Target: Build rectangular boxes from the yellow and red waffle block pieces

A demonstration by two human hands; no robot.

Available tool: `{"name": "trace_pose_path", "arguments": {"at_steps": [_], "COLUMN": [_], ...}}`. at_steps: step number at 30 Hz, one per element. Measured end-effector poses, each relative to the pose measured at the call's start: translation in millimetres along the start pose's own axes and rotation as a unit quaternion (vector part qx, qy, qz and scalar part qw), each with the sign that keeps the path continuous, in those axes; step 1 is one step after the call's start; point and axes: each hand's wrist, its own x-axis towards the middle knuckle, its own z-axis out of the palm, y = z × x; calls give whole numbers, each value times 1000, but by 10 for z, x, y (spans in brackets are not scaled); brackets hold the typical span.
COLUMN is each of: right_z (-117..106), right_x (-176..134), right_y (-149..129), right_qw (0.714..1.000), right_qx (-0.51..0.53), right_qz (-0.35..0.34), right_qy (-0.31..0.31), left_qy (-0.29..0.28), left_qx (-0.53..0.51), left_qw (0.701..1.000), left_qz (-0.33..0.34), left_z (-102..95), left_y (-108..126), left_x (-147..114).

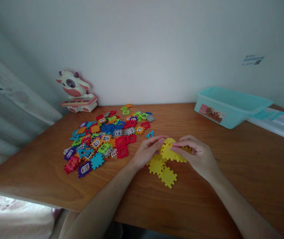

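Between my two hands is a yellow interlocking block piece (168, 152) with notched edges, several such plates close together. My left hand (148, 150) pinches its left side with thumb and fingers. From the right, my right hand (194, 151) grips the yellow pieces, its thumb and forefinger at their face. Fingers partly hide how the plates join. Lower down on the wooden table lie a yellow square plate (156, 165) and another yellow plate (168, 177), touching or overlapping.
A spread heap of coloured interlocking pieces (104, 129) covers the table's left part. At the back left sits a cow toy with a keyboard (77, 93). A turquoise bin (231, 106) stands at the back right, beside a clear plastic lid (281, 124). The wooden table (243, 179) ends at a front edge.
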Motion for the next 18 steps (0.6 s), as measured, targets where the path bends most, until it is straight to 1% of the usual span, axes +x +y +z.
{"name": "trace_pose_path", "arguments": {"at_steps": [4, 9, 13, 18], "right_z": [0, -11, -24, -30], "right_x": [-9, 2, 11, 12], "right_y": [13, -8, -37, -27], "right_qw": [1000, 1000, 998, 997], "right_qx": [-1, 2, 28, 38], "right_qz": [12, 27, 57, 68], "right_qy": [-2, 0, -18, -26], "left_qy": [-2, 8, 1, 1], "left_qx": [-19, -73, -112, -104], "left_qw": [1000, 997, 993, 994], "left_qz": [-2, -27, -34, -31], "left_z": [16, 64, 67, 26], "left_y": [4, 49, 70, 59], "left_x": [-6, -21, -21, -6]}}
